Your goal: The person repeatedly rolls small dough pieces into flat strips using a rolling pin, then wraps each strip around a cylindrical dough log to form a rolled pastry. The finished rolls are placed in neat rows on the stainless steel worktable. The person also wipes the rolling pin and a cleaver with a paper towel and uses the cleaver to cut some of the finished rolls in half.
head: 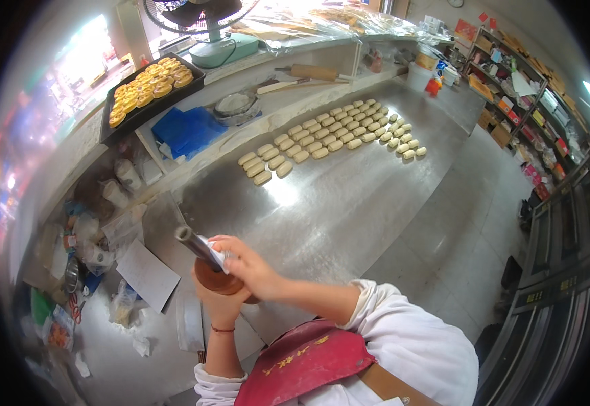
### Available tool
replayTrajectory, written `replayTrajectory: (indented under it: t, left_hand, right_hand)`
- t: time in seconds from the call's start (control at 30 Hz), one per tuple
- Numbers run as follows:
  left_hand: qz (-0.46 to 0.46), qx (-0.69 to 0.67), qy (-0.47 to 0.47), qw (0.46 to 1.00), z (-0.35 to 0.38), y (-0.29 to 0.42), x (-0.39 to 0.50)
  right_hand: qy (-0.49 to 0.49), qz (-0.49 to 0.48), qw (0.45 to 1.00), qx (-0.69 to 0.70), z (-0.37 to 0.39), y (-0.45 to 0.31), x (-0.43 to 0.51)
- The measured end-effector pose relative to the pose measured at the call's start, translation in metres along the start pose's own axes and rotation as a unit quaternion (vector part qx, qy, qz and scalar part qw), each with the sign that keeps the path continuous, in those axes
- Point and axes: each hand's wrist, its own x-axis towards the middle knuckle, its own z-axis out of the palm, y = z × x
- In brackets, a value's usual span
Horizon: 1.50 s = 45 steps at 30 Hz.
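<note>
My left hand is closed around a wooden rolling pin's barrel, which is held up above the near left of the metal worktable. Out of the barrel's end sticks a metal rod. My right hand presses a white cloth or paper against that rod. Farther off, rows of small pale dough pieces lie on the metal worktable.
Egg tarts fill a black tray on the left ledge, near a fan. Another rolling pin lies on the back shelf. White paper, red-handled scissors and bags are at left. Tubs stand at the far corner.
</note>
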Motion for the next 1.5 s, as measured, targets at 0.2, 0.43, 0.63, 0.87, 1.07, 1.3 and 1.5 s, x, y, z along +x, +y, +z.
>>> replayTrajectory:
  t: [0.2, 0.43, 0.63, 0.87, 1.07, 1.3, 1.5]
  left_hand:
    - [-0.020, 0.015, 0.055, 0.998, -0.005, -0.014, 0.013]
    - [-0.161, -0.250, 0.086, 0.951, -0.001, -0.030, 0.004]
    - [-0.200, -0.400, 0.084, 0.890, 0.004, -0.027, 0.000]
    - [-0.031, -0.066, 0.003, 0.997, -0.002, -0.011, -0.005]
    - [-0.025, -0.073, -0.299, 0.951, -0.030, -0.009, 0.005]
    - [-0.022, -0.137, -0.051, 0.989, -0.009, 0.001, -0.003]
    - [-0.065, -0.124, -0.047, 0.989, 0.009, 0.018, -0.006]
  right_hand:
    - [0.003, -0.013, 0.996, -0.088, 0.002, -0.017, -0.022]
    - [0.004, -0.044, 0.981, -0.189, -0.008, -0.009, 0.001]
    - [0.033, -0.116, 0.982, -0.144, 0.013, 0.000, 0.002]
    - [-0.081, 0.011, 0.997, -0.016, -0.005, 0.001, 0.023]
    - [-0.390, 0.054, 0.897, 0.203, -0.027, 0.015, 0.060]
    - [-0.148, 0.036, 0.987, 0.058, -0.013, 0.006, 0.022]
    - [-0.047, -0.110, 0.993, -0.024, -0.018, -0.003, 0.006]
